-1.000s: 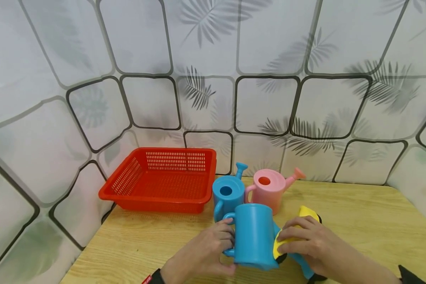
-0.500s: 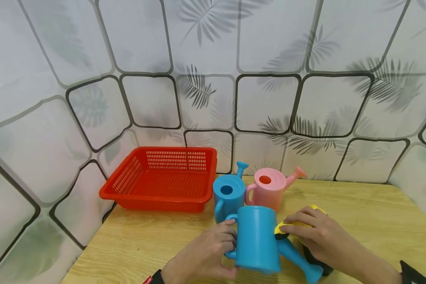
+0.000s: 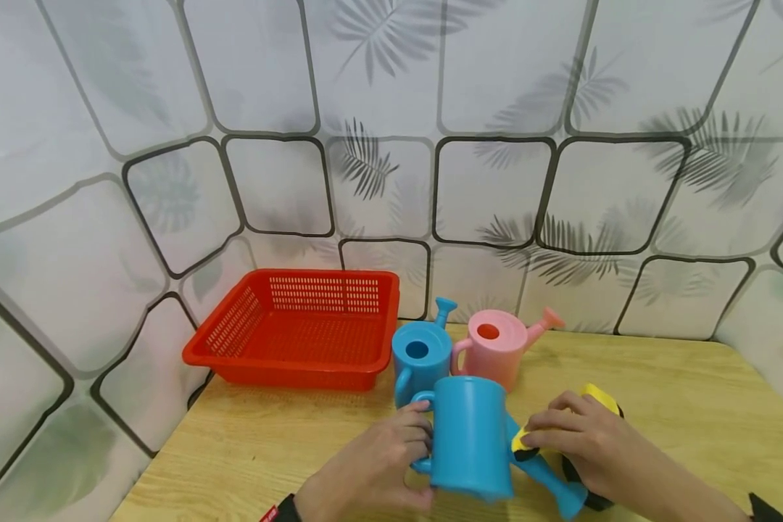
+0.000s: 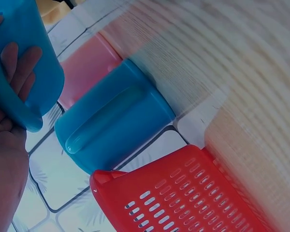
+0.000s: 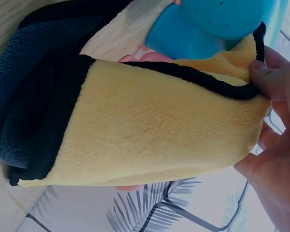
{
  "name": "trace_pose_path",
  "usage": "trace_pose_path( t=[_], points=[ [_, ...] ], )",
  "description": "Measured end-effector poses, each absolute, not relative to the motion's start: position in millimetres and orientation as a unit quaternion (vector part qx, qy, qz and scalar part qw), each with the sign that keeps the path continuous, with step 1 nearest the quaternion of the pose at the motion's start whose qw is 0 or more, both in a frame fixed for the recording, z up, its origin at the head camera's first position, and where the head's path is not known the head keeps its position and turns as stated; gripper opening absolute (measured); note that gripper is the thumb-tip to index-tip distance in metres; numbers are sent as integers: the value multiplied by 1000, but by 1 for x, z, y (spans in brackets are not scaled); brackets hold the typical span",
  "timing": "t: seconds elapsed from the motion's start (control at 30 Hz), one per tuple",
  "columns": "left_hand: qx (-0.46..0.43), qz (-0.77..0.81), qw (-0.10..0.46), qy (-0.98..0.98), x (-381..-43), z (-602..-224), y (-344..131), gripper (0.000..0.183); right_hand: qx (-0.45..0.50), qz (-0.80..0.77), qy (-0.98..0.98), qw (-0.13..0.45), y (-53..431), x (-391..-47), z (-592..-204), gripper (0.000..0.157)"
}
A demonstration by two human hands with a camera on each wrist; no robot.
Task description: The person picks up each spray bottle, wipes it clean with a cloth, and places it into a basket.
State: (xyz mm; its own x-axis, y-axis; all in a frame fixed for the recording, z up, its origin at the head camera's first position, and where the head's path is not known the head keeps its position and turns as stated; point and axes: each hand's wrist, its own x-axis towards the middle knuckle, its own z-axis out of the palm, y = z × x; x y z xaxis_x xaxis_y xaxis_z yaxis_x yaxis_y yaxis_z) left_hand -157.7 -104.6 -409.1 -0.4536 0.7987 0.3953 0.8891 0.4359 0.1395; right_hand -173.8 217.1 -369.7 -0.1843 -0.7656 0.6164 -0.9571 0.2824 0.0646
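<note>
By its handle, my left hand holds a blue watering can tilted above the table, its spout pointing down to the right. In the left wrist view, fingers curl through the handle of that can. Between thumb and fingers, my right hand pinches a folded yellow cloth with dark edging, close to the can's right side. The right wrist view shows the cloth hanging from the pinch, with a dark blue part at its far end. Whether the cloth touches the can is hard to tell.
Behind the held can stand a second blue watering can and a pink watering can, side by side. A red plastic basket sits left of them on the wooden table. A patterned curtain hangs at the back.
My right hand with the cloth has moved off the can's side toward the right, then slightly down, uncovering the spout. My left hand and the can have barely moved.
</note>
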Motion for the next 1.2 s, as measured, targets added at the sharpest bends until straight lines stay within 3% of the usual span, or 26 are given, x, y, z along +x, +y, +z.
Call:
trace_pose_path(
  t=[0.37,0.63,1.2],
  points=[
    [-502,-158,164,-834,-159,-411,-106,25,582,162,-768,213,232,-158,-376,38],
    [-502,-161,166,-834,-159,-413,-108,25,585,178,-752,244,241,-154,-376,27],
    [-507,-165,122,-837,-154,-410,-107,32,586,161,-753,251,231,-153,-386,37]
  ],
)
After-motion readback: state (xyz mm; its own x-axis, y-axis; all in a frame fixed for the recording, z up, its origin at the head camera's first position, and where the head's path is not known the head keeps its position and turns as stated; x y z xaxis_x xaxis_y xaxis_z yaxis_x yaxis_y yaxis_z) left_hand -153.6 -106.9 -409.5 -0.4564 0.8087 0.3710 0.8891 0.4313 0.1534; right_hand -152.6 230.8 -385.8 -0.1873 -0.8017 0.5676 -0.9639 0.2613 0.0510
